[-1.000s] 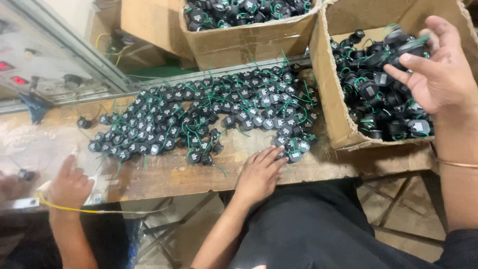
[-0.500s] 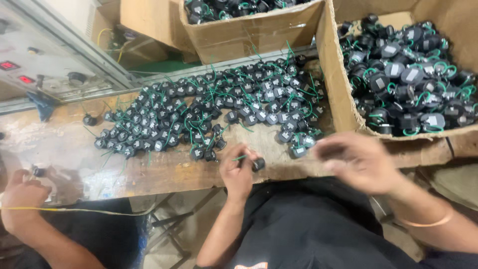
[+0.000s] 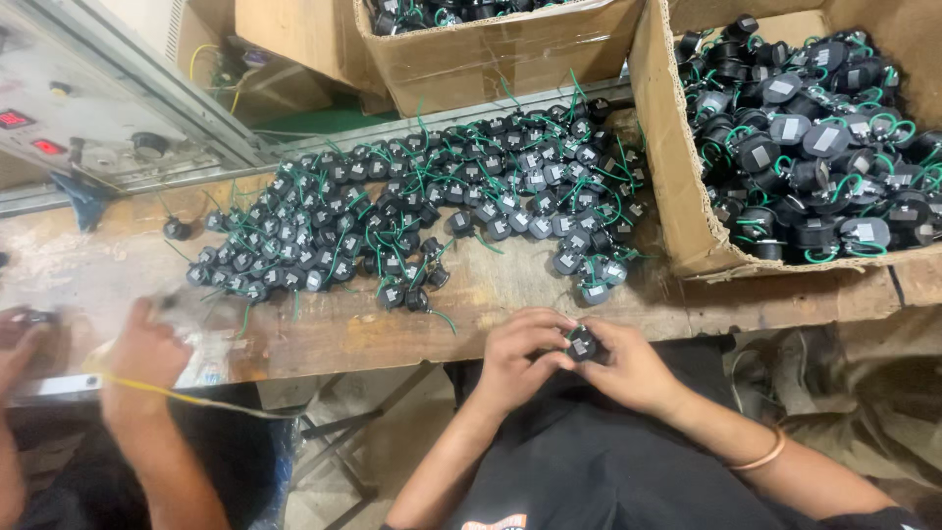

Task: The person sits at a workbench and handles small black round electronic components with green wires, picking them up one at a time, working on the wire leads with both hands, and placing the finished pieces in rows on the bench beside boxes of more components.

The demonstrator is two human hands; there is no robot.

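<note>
My left hand [image 3: 518, 355] and my right hand [image 3: 628, 365] meet at the front edge of the wooden bench [image 3: 510, 294], both gripping one small black round part [image 3: 581, 344] with a pale label on top. A wide pile of the same black round parts with green wires [image 3: 422, 211] lies on the bench just beyond my hands. The nearest loose ones sit a short way above my fingers. On my right wrist is a thin bangle [image 3: 760, 453].
A cardboard box [image 3: 677, 206] full of the black parts stands at the right; a second box [image 3: 491, 54] is at the back. A grey control panel [image 3: 88, 108] is at the far left. Another person's hands [image 3: 142, 353] work at the bench's left end with a yellow wire [image 3: 167, 391].
My right hand came back from the right-hand box to the bench edge. Both hands have joined on one black part. The person at left moved their hands.
</note>
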